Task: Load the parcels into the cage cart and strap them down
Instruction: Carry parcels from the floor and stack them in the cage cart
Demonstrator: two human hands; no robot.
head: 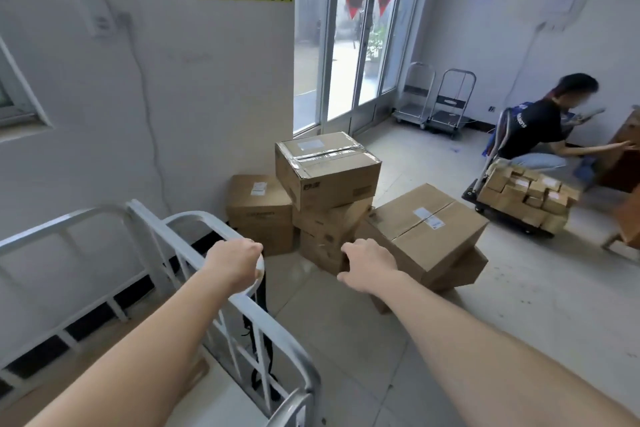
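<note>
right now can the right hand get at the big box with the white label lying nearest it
Probably yes. The right hand hovers open at the near corner of the large cardboard box, with nothing between them. The left hand is busy with its grip on the cage cart rail.

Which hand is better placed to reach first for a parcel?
Probably the right hand: it hangs free, right by the large box. The left hand grips the cage cart rail.
</note>
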